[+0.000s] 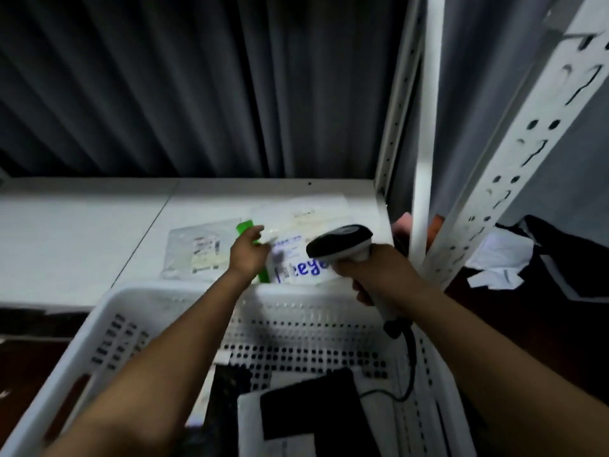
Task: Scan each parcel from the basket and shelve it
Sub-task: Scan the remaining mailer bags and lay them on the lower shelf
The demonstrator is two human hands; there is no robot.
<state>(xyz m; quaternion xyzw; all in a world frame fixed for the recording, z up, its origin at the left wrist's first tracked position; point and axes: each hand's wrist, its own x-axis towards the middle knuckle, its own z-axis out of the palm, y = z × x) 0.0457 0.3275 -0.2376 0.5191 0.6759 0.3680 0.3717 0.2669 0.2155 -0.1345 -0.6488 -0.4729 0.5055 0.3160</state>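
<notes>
**Parcel at shelf front edge**

The white shelf [66, 225] carries the green-edged mailer [303, 268] near its front edge, right of a clear-bagged parcel [197, 252]. The perforated basket [99, 324] sits just below that edge. My right hand [372, 268] is wrapped round the barcode scanner [339, 242]. My left hand [247, 255] curls its fingers on the mailer.

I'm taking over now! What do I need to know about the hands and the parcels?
Left hand grips the green-edged parcel on the shelf.
Right hand holds the scanner beside that parcel.
Done: a clear-bag parcel already lies on the shelf.
Left: release this one, then scan and shelve the black parcel and the rest in the basket.
</notes>
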